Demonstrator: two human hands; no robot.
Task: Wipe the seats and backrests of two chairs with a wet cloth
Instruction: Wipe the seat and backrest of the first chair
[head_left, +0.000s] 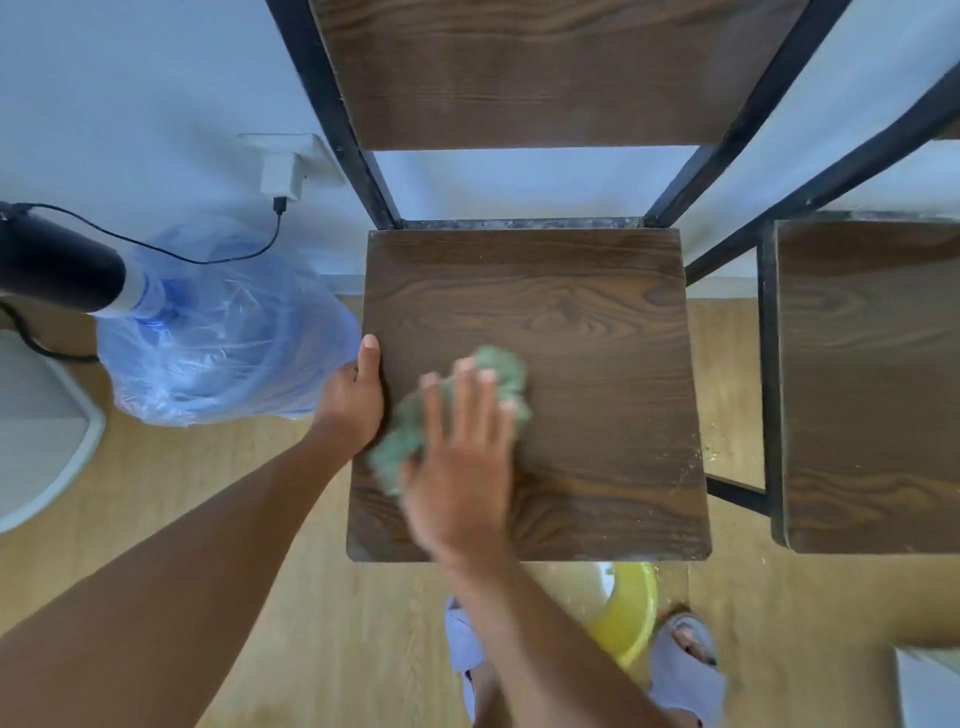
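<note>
Both forearms reach down over the seat of the near chair. Flat under the right hand, fingers spread and pressing rather than gripping, the green cloth lies on the seat's left-front part, its length running diagonally toward the left edge. Unwiped wood lies mostly to the right and toward the backrest. Just beside the cloth, the left hand clamps the seat's left edge. A second chair stands to the right.

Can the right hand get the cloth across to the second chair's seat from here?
Probably yes. The right hand presses the cloth flat on the near seat; the second seat stands close alongside with nothing lying on it, only a narrow gap between.
</note>
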